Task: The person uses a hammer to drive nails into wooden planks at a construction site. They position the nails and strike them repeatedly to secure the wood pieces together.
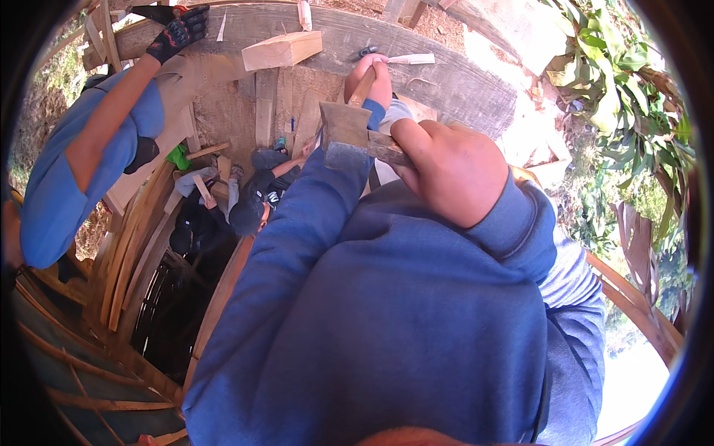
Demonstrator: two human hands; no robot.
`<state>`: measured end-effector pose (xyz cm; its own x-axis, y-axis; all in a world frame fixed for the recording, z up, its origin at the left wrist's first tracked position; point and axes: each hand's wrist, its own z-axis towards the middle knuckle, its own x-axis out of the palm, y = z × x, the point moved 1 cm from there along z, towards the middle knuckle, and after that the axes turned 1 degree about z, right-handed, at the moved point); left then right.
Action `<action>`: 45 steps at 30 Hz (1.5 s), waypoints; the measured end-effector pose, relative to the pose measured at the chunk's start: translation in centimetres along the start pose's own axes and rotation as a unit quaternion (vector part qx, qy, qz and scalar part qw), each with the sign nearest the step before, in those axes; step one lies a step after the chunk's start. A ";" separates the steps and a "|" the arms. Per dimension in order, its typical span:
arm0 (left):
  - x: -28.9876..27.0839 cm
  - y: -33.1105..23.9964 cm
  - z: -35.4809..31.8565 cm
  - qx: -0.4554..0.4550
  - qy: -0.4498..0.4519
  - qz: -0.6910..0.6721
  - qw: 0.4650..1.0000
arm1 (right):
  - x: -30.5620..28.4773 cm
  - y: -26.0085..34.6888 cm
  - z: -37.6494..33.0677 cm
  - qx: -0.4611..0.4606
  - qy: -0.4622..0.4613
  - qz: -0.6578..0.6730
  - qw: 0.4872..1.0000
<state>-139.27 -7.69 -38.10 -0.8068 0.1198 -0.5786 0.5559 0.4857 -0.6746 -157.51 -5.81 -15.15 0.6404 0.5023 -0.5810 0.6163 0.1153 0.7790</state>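
Up at 12 o'clock, the left hand [370, 76] is gripping a chisel [362, 86] on the beam [416, 56] while the right hand [450, 171] is clenching the hammer [349, 134], probably mid-chop, needing another square hit.

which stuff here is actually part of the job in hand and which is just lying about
In use:
- hatchet, gripped in the right hand
- left hand closed on its wooden handle
- big timber beam under it

Lying about:
- wooden block on the beam
- pale wood chip
- leafy plants
- another person's gloved hand on the beam
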 end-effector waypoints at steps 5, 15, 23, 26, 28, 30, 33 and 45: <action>-0.4 -0.9 -0.5 0.003 -0.002 0.019 1.000 | 0.5 0.0 -0.1 0.007 0.015 -0.004 1.000; -0.4 -1.0 -0.8 -0.007 -0.010 0.007 1.000 | 2.0 -0.8 0.4 -0.008 0.020 -0.004 1.000; -0.3 -0.5 -0.7 -0.009 -0.010 -0.021 1.000 | 2.1 -0.7 0.1 -0.056 -0.006 0.011 0.998; -0.4 0.1 -0.6 -0.024 -0.006 -0.024 0.999 | 3.1 -0.6 0.2 -0.027 0.016 0.016 0.999; 0.1 0.4 -0.1 -0.009 -0.017 -0.029 0.999 | 2.3 0.0 0.3 -0.047 -0.001 0.035 0.998; 0.2 0.6 -0.1 -0.005 -0.022 -0.022 1.000 | 1.4 0.8 0.0 -0.067 -0.016 0.041 0.997; 0.0 0.5 -0.1 -0.015 -0.016 -0.020 1.000 | 1.5 0.3 -0.1 -0.054 -0.035 0.023 0.998; -0.4 0.0 -0.8 -0.045 0.005 -0.027 0.999 | 2.9 -1.4 0.2 -0.016 0.007 0.022 1.000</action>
<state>-139.13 -7.04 -37.55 -0.8373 0.0999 -0.5376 0.4918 0.5673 -0.6605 -156.39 -4.68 -17.97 0.6605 0.5189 -0.5427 0.5728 0.1192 0.8110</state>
